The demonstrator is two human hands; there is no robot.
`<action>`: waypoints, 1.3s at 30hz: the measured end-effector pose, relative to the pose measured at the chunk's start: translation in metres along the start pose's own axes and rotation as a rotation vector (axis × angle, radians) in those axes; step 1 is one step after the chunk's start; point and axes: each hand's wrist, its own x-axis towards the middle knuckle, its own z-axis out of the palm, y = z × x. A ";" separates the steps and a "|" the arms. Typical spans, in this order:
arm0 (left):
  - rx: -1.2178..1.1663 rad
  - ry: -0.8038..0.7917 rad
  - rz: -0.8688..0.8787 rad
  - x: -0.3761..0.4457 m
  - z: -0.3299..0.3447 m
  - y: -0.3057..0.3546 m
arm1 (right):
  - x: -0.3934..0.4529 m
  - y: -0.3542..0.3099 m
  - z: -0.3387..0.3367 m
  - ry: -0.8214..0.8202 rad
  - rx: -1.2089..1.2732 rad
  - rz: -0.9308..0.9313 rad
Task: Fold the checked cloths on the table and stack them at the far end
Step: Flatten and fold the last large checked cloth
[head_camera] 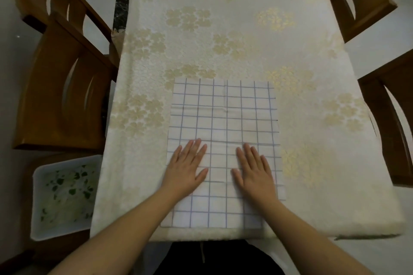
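Checked cloth (224, 118) lies flat at near end of table (223, 29). Left hand (186, 168) and right hand (254, 171) press on cloth's near half, fingers straight, gripping nothing.

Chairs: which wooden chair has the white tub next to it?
The near chair on the table's left; the white tub sits just in front of it. No other chair has one.

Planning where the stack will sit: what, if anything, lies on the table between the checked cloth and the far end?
Nothing visible does. Beyond the checked cloth, pressed flat by the left hand and right hand, only the flowered tablecloth shows up to the far end.
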 end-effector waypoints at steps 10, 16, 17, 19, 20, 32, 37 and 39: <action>0.018 0.018 -0.103 -0.067 -0.001 -0.056 | -0.041 0.029 -0.018 -0.044 -0.011 0.207; -0.032 0.115 0.155 -0.092 0.002 -0.031 | -0.081 -0.022 0.000 -0.013 -0.055 0.028; -0.030 0.120 0.199 -0.096 0.005 -0.025 | -0.088 -0.030 0.005 0.008 -0.052 0.017; -0.039 0.098 0.268 -0.101 0.007 -0.016 | -0.098 -0.045 0.013 0.042 -0.044 0.009; -0.047 0.083 0.295 -0.103 0.009 -0.012 | -0.102 -0.049 0.016 0.052 -0.043 0.004; 0.086 0.116 0.465 -0.132 0.011 0.025 | -0.133 -0.047 0.034 0.095 -0.066 -0.156; 0.163 0.074 0.343 -0.135 0.001 0.036 | -0.131 -0.053 0.032 0.126 -0.100 -0.188; 0.158 0.075 0.291 -0.132 -0.003 0.040 | -0.132 -0.052 0.030 0.137 -0.103 -0.209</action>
